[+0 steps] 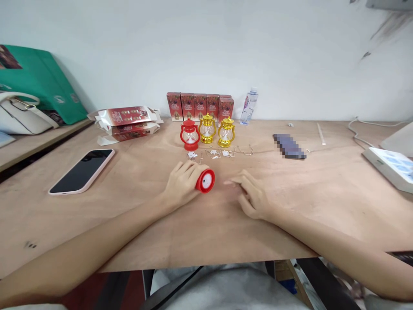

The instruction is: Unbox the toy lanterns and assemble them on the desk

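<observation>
My left hand (pixel 182 183) is wrapped round a red lantern (pixel 206 181), tipped on its side so its round base with a white disc faces right. The rest of that lantern is hidden by the fingers. To its right, my right hand (pixel 251 193) hovers apart from it, index finger stretched toward the base and slightly blurred; nothing shows in it. Beyond the hands stand another red lantern (pixel 190 135) and two gold lanterns, one in the middle (pixel 207 129) and one on the right (pixel 226 133). Thin bent wires (pixel 243 150) with small white tags (pixel 213 152) lie before them.
Several red printed boxes (pixel 200 106) and a water bottle (pixel 249 106) stand by the wall. Flattened cartons (pixel 129 122) and a pink-edged phone (pixel 83 171) lie left. A dark pixelated object (pixel 289 146) and a white box (pixel 392 168) with a cable are on the right.
</observation>
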A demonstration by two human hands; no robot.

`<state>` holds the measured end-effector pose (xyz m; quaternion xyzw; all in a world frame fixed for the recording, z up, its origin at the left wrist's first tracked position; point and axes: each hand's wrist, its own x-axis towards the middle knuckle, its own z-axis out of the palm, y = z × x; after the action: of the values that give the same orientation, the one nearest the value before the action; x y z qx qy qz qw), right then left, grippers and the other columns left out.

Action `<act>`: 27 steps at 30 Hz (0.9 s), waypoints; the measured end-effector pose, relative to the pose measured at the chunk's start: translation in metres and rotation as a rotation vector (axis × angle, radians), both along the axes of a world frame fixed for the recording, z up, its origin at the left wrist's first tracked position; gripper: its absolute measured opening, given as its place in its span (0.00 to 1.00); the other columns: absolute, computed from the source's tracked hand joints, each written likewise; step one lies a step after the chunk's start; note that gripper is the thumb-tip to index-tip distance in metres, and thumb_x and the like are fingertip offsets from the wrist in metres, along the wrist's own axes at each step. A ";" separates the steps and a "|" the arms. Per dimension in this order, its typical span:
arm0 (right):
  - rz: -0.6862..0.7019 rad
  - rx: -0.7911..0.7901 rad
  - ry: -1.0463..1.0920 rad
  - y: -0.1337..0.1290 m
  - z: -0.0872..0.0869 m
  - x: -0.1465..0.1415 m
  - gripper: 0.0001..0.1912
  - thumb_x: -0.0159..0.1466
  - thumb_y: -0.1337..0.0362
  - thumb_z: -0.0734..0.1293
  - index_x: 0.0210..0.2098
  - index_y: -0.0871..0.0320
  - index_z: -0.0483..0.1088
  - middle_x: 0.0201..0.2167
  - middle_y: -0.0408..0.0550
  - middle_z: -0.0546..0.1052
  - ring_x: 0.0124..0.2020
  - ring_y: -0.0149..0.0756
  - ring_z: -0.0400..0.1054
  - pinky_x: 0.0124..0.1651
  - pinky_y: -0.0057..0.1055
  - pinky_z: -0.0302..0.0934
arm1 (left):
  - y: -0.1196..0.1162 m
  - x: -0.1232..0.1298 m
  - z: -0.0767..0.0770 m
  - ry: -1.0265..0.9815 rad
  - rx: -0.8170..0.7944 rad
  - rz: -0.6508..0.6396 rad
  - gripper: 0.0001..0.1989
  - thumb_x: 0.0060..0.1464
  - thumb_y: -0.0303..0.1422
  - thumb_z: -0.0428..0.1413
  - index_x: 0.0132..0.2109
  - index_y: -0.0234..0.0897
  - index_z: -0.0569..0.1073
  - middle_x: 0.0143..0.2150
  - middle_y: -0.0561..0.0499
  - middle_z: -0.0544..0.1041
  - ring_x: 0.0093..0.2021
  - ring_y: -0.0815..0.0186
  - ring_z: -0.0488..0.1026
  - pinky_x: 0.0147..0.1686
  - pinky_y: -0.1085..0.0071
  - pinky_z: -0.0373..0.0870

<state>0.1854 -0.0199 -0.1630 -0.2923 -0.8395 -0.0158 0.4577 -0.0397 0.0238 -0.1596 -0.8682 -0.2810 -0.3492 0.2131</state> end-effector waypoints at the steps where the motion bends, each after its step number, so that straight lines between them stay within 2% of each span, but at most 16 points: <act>1: -0.003 0.022 -0.030 0.000 0.000 -0.003 0.14 0.63 0.71 0.57 0.45 0.57 0.68 0.31 0.47 0.71 0.30 0.31 0.67 0.28 0.26 0.60 | -0.001 0.002 0.000 0.013 0.016 -0.017 0.08 0.59 0.31 0.50 0.45 0.34 0.69 0.38 0.47 0.79 0.38 0.62 0.73 0.33 0.67 0.60; 4: -0.073 0.094 -0.061 0.001 -0.002 -0.011 0.07 0.63 0.66 0.63 0.41 0.56 0.70 0.33 0.47 0.75 0.32 0.30 0.70 0.32 0.24 0.62 | -0.005 0.007 0.000 0.055 0.052 -0.071 0.09 0.61 0.33 0.49 0.45 0.33 0.69 0.37 0.47 0.79 0.38 0.62 0.73 0.33 0.66 0.60; 6: -0.115 0.125 -0.082 0.003 -0.005 -0.014 0.05 0.63 0.65 0.65 0.39 0.54 0.71 0.33 0.45 0.76 0.32 0.28 0.71 0.33 0.23 0.63 | -0.006 0.010 0.000 0.072 0.069 -0.083 0.09 0.61 0.33 0.49 0.44 0.33 0.69 0.36 0.47 0.79 0.38 0.62 0.73 0.33 0.66 0.60; 13: -0.131 0.110 -0.109 0.011 -0.007 -0.015 0.08 0.67 0.66 0.60 0.36 0.56 0.71 0.31 0.45 0.77 0.29 0.26 0.71 0.31 0.22 0.61 | -0.002 0.009 -0.001 0.076 0.052 -0.081 0.08 0.60 0.32 0.49 0.44 0.34 0.69 0.37 0.48 0.79 0.37 0.62 0.73 0.33 0.66 0.60; 17: -0.166 0.200 -0.116 0.023 -0.008 0.000 0.06 0.66 0.66 0.62 0.34 0.57 0.70 0.30 0.47 0.77 0.27 0.27 0.70 0.28 0.23 0.59 | 0.008 0.002 -0.002 0.037 0.028 0.004 0.09 0.60 0.32 0.49 0.44 0.35 0.70 0.38 0.47 0.79 0.37 0.62 0.73 0.33 0.66 0.59; 20: -0.189 0.201 -0.141 0.033 -0.009 0.008 0.08 0.67 0.64 0.62 0.33 0.56 0.71 0.29 0.45 0.78 0.27 0.26 0.70 0.28 0.23 0.58 | 0.014 -0.001 -0.002 0.028 0.049 0.034 0.08 0.59 0.31 0.50 0.43 0.34 0.70 0.38 0.46 0.79 0.36 0.61 0.73 0.32 0.66 0.59; 24: -0.167 0.247 -0.242 0.037 -0.007 0.000 0.08 0.67 0.60 0.63 0.34 0.55 0.72 0.28 0.42 0.78 0.26 0.24 0.70 0.28 0.23 0.57 | 0.011 0.003 -0.002 0.045 0.062 -0.015 0.08 0.59 0.32 0.50 0.43 0.34 0.69 0.37 0.47 0.79 0.37 0.61 0.73 0.33 0.66 0.59; 27: -0.208 0.307 -0.262 0.040 -0.006 -0.012 0.10 0.68 0.60 0.61 0.35 0.55 0.72 0.29 0.41 0.78 0.25 0.22 0.69 0.25 0.23 0.53 | 0.007 0.006 -0.002 0.045 0.062 -0.019 0.08 0.60 0.33 0.50 0.43 0.34 0.70 0.36 0.47 0.79 0.36 0.62 0.73 0.33 0.66 0.59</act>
<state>0.1735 0.0203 -0.1693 -0.2995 -0.8450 -0.2282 0.3798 -0.0341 0.0307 -0.1614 -0.8714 -0.2571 -0.3400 0.2431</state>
